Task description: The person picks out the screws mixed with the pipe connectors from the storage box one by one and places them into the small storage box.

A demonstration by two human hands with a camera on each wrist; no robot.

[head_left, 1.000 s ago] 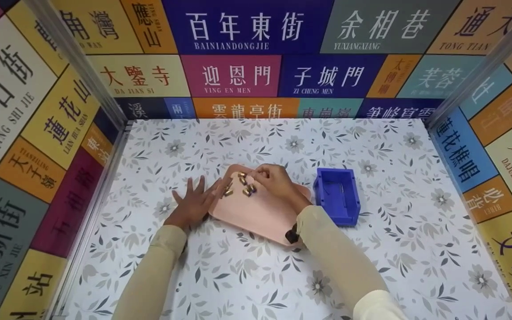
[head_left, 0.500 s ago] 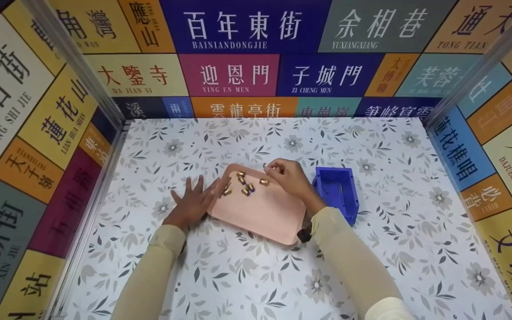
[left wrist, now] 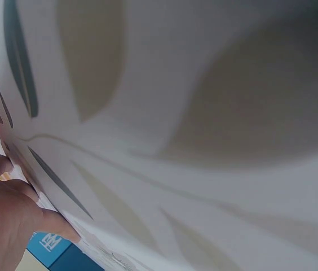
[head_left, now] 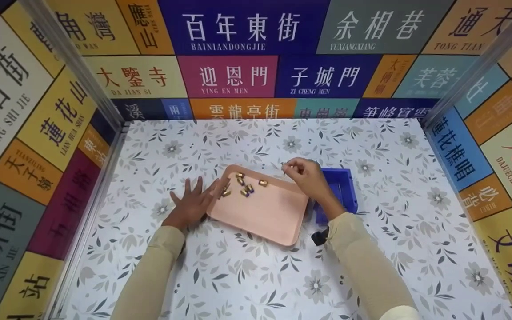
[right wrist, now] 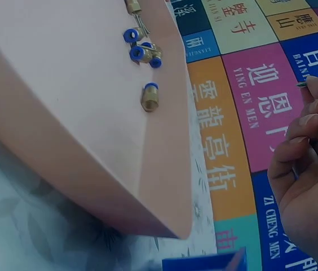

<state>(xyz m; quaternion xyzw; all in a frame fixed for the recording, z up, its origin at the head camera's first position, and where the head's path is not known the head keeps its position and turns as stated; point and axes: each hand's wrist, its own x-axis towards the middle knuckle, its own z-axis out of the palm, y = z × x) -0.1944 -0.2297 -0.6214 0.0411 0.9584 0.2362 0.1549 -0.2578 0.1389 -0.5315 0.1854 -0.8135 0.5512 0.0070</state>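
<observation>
My left hand lies with fingers spread on the table, index finger at the left rim of the pink tray. In the left wrist view, part of that hand shows at the lower left. Several brass push-in fittings with blue collars lie toward the tray's upper left; a single fitting sits apart from them. Beyond the tray's right corner, my right hand is raised, thumb and index finger pinching a tiny thin metal piece. Only its tip shows, so I cannot tell its kind.
A blue plastic bin stands right of the tray, partly hidden by the right hand and forearm; thin metal pieces lie inside. The floral tabletop meets panels with printed lettering at the back and sides.
My right hand has moved right from over the tray toward the blue bin, carrying the tiny piece. The single fitting came into view on the tray. My left hand has stayed put.
</observation>
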